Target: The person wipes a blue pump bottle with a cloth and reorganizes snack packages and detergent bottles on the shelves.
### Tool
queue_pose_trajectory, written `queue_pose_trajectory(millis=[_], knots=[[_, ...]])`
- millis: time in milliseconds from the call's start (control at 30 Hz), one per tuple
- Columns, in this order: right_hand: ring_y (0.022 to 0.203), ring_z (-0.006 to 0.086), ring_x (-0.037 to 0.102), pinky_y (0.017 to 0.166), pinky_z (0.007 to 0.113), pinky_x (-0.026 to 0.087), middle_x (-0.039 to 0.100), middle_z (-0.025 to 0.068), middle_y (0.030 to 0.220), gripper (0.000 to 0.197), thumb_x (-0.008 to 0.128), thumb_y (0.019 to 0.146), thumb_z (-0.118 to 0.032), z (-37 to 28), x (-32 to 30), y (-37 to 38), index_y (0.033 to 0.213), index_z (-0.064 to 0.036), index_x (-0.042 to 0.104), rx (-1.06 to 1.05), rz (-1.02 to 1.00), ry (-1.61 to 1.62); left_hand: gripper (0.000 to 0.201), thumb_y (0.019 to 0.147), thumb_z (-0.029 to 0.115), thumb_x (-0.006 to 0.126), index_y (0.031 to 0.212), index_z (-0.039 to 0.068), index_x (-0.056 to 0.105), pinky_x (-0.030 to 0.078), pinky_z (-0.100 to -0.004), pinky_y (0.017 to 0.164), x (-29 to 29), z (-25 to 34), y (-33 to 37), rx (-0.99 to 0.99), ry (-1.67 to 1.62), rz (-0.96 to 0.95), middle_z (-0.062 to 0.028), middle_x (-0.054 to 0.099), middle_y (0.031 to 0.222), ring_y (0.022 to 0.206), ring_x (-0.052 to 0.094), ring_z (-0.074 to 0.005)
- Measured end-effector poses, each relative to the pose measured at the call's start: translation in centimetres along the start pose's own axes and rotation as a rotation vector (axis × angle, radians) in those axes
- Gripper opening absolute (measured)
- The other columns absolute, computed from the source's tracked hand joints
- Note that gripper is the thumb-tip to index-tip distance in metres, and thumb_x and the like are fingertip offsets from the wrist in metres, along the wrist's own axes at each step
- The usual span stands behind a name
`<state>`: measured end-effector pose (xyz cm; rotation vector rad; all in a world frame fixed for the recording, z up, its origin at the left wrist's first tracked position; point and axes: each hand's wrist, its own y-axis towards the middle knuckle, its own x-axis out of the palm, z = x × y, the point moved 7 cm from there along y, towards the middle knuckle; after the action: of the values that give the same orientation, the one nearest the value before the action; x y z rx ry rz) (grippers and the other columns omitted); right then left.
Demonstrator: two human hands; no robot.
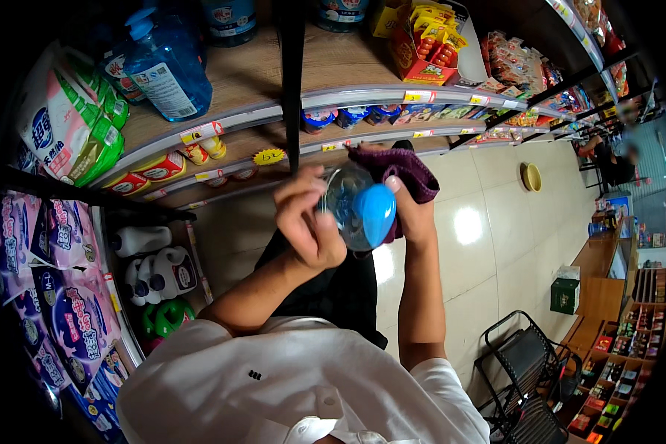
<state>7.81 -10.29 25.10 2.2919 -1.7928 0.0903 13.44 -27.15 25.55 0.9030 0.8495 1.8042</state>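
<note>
Between my two hands, in front of my chest, is a clear bottle (340, 198) with a rounded blue top (375, 213) tilted toward me. My left hand (307, 222) is closed around the bottle's left side, its fingers bent and slightly blurred. A dark purple cloth (407, 172) is bunched in my right hand (412, 211), pressed against the bottle's right side. The right thumb lies beside the blue top; the other right fingers are hidden behind the cloth. The bottle's lower part is out of sight.
Ahead, a wooden shelf (240, 78) carries a blue pump bottle (166, 74) and a red snack box (425, 59). Pink packages (74, 311) and white bottles (163, 274) fill shelves at left. On the right stand a black chair (522, 355) and a yellow bowl (531, 177) on the tiled floor.
</note>
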Motion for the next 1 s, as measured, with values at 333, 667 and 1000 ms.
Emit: queue_pose_trajectory(millis=[333, 667, 1000], knots=[[0.111, 0.0139, 0.061, 0.100, 0.032, 0.048, 0.070, 0.0055, 0.118, 0.036, 0.069, 0.099, -0.018, 1.2, 1.4, -1.7, 0.128, 0.0012, 0.064, 0.101, 0.064, -0.051, 0.118, 0.073, 0.038, 0.094, 0.155, -0.001, 0.017, 0.040, -0.0522, 0.114, -0.1, 0.7, -5.5, -0.264, 0.190, -0.312, -0.0258, 0.041, 0.149, 0.140, 0.045, -0.0398], [0.103, 0.0108, 0.060, 0.093, 0.029, 0.049, 0.068, 0.0016, 0.111, 0.039, 0.062, 0.105, -0.037, -0.1, -1.4, 2.0, 0.125, -0.0030, 0.067, 0.062, 0.192, 0.111, 0.140, 0.052, 0.029, 0.103, 0.158, -0.005, 0.017, 0.040, -0.0449, 0.117, 1.5, -5.5, -3.2, -0.380, 0.235, -0.814, -0.0254, 0.042, 0.153, 0.140, 0.047, -0.0402], [0.105, 0.0119, 0.061, 0.095, 0.029, 0.049, 0.067, 0.0027, 0.116, 0.047, 0.064, 0.102, -0.041, -1.8, -2.7, 5.0, 0.129, -0.0021, 0.063, 0.181, 0.125, 0.092, 0.117, 0.054, 0.015, 0.099, 0.152, 0.003, 0.037, 0.038, -0.0397, 0.118, 3.1, -10.1, 1.6, -0.747, -0.245, -1.134, -0.0130, 0.054, 0.146, 0.136, 0.049, -0.0257]])
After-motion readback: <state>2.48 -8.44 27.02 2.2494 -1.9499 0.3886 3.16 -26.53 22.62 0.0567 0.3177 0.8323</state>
